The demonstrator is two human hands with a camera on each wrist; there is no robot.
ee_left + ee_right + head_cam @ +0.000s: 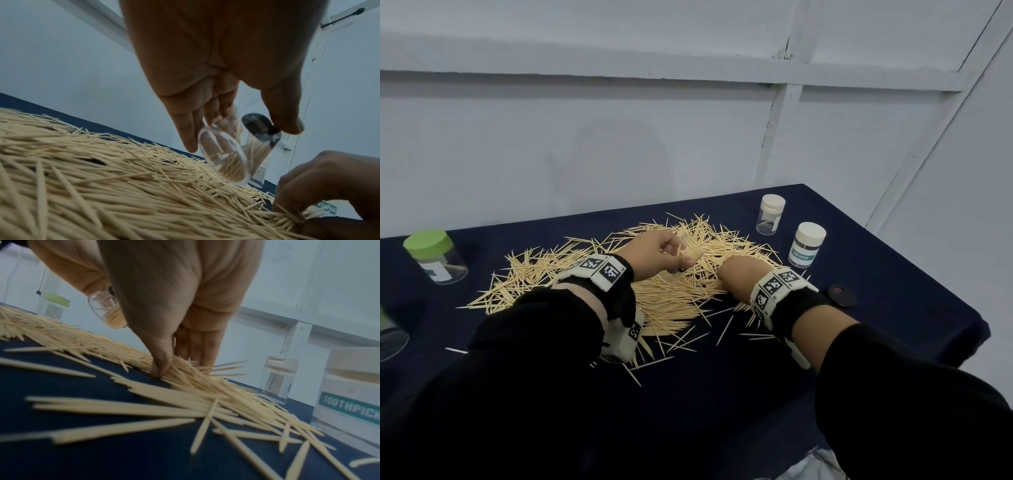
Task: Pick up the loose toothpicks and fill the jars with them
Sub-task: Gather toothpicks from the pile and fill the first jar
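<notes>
left hand [659, 251] tilting jar [686, 255], right hand [736, 277] pinching toothpicks [185, 369]

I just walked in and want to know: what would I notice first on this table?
A big heap of loose toothpicks covers the middle of the dark table. Above it the left hand holds a clear jar, tilted and partly filled, while the right hand pinches up a bunch. A green-lidded jar stands far left.

Pale yellow toothpicks [592, 274] lie on the navy worktop [893, 281]. One jar [436, 257] has a lime-green lid, another [806, 248] a cream lid and a teal label. Black-and-white checkered wristbands [604, 270].
</notes>
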